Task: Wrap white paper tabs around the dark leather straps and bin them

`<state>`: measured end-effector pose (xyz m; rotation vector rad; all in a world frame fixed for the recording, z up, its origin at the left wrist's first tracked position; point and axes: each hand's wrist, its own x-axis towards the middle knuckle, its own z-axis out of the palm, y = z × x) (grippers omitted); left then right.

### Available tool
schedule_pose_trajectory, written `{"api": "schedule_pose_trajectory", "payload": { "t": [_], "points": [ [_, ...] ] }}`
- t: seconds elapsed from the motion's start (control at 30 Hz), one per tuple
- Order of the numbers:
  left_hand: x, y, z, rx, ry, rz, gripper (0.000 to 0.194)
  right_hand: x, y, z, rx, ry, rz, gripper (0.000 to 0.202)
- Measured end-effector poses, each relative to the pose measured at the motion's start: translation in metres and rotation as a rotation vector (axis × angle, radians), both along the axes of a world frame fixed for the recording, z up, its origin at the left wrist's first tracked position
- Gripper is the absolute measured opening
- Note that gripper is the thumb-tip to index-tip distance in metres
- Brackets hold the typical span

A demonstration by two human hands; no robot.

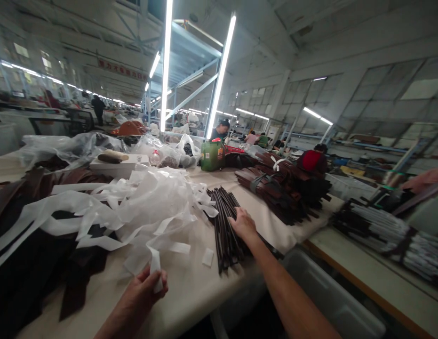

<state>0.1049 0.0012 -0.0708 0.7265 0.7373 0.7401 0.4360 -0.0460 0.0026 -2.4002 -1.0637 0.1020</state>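
Note:
My left hand, at the lower middle, pinches a narrow white paper-like strip between thumb and fingers. Just beyond it spreads a loose tangle of white strips. To the right, a row of thin dark brown strips, perhaps leather, lies lengthwise on the table. Over the right side of that row rests my right hand, its thumb apart from the lightly bent fingers, which touch the strips. The undersides of those fingers are hidden. A small white scrap lies between the tangle and the row.
Tied bundles of brown strips lie at the back right, near a green jug. A white box and plastic bags stand behind the tangle. Dark pieces cover the left. A grey bin sits below right. Other people work farther off.

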Motion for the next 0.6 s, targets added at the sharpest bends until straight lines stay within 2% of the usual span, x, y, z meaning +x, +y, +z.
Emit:
{"api": "schedule_pose_trajectory", "payload": {
  "t": [0.07,0.13,0.27,0.43,0.6],
  "points": [
    [-0.001,0.002,-0.007,-0.008,-0.018,-0.008,0.057,0.033,0.002,-0.008,-0.142,-0.016,-0.111,0.038],
    [-0.004,0.003,-0.014,-0.015,-0.014,-0.016,0.058,0.052,0.005,-0.016,-0.250,-0.015,-0.168,0.036],
    [-0.008,0.001,-0.023,-0.046,0.005,-0.002,0.061,0.062,0.018,-0.026,-0.341,-0.044,-0.232,0.034],
    [-0.010,-0.005,-0.012,-0.145,-0.042,0.033,0.055,0.067,0.032,-0.026,-0.334,-0.026,-0.228,0.030],
    [-0.008,-0.003,-0.001,-0.263,-0.055,0.138,0.049,0.081,0.020,-0.019,-0.231,0.157,-0.209,0.024]
  ]
}}
